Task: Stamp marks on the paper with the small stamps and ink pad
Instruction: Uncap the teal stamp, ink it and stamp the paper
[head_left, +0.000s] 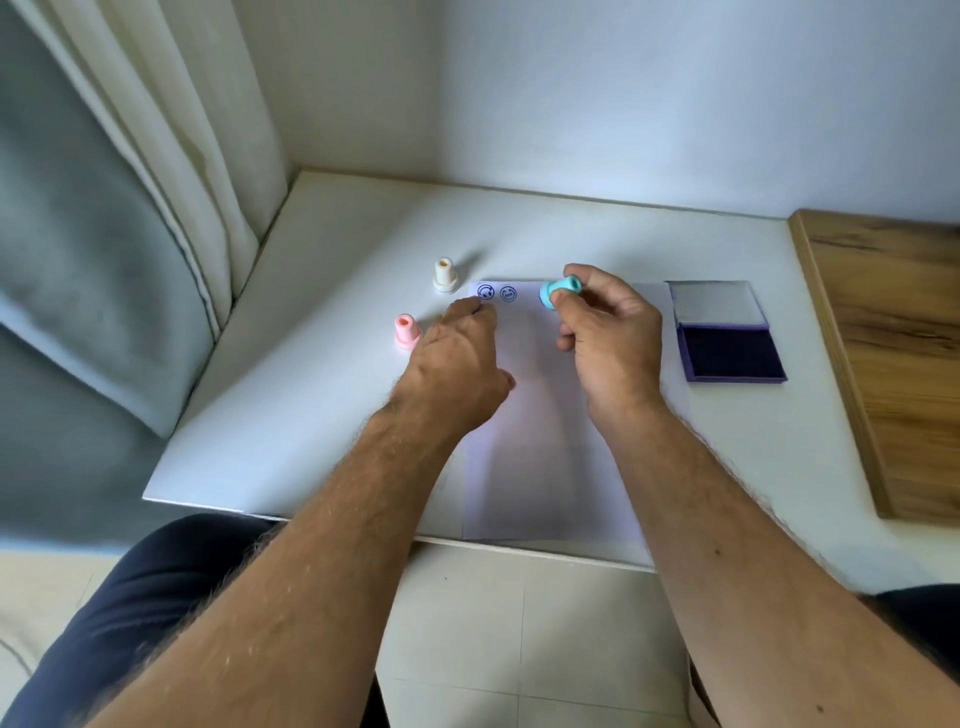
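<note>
Turquoise stamp (558, 292): being pinched by its narrow neck in the right hand (602, 332), above the paper's (545, 441) far edge.
Left hand (460, 358): fingertips being pressed on the paper, nothing grasped.
Handling: judged light, rigid, slippery.

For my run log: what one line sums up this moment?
right hand: pinches teal stamp above paper | left hand: fingertips on paper | two marks | ink pad open

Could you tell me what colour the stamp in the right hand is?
Turquoise stamp, pinched in the right hand; head view.
</note>
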